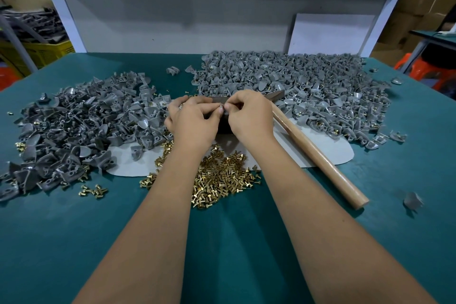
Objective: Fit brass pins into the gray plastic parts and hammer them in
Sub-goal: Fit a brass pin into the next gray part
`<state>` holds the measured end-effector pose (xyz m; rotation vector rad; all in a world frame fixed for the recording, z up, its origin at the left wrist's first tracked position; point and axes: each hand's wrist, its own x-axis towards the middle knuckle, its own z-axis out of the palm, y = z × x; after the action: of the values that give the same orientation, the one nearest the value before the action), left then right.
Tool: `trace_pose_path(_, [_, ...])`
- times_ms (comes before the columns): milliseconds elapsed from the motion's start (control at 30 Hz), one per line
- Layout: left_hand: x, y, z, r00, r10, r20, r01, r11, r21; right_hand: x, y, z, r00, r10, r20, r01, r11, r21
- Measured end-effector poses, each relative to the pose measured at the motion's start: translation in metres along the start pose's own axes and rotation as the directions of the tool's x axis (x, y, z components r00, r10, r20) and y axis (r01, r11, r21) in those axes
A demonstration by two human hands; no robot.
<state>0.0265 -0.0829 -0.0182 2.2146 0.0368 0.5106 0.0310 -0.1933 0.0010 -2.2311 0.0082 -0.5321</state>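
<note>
Left pile of gray plastic parts (81,128) spreads across green table (234,242). Left hand (195,123) and right hand (249,116) meet at centre, fingertips of both pinching one small gray part (221,108) over dark block (223,123). Brass pins (222,177) heaped beneath forearms. Wooden-handled hammer (318,153) lies just right of right hand. Larger parts pile (308,86) behind.

We see shiny brass pins (219,177), matt gray plastic parts (296,81) with a dull sheen, a smooth pale wooden hammer handle (318,155), and a matt green table mat (234,242).
</note>
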Motion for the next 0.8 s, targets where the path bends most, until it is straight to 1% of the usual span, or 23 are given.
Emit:
trace_pose_path(333, [-0.001, -0.001, 0.0, 1.0, 0.013, -0.012, -0.012, 1.0, 0.008, -0.003, 0.003, 0.001, 0.996, -0.081, -0.024, 0.08, 0.996, -0.033])
trace_pose_path(500, [-0.001, 0.0, -0.001, 1.0, 0.003, 0.002, -0.003, 1.0, 0.0, -0.004, 0.005, 0.002, 0.995, -0.095, -0.018, 0.095, 0.995, 0.003])
trace_pose_path(600, [-0.001, 0.0, -0.002, 1.0, -0.007, 0.015, 0.007, 1.0, -0.02, -0.005, 0.008, 0.001, 0.996, -0.086, -0.021, 0.087, 0.994, 0.065])
trace_pose_path(733, [-0.002, 0.002, -0.003, 0.999, -0.026, 0.023, 0.027, 0.998, -0.059, -0.004, 0.01, -0.003, 0.997, -0.025, -0.071, 0.038, 0.982, 0.187])
trace_pose_path(800, [-0.002, 0.003, -0.003, 0.999, -0.032, 0.026, 0.034, 0.997, -0.074, -0.004, 0.011, -0.003, 0.997, -0.02, -0.069, 0.034, 0.977, 0.209])
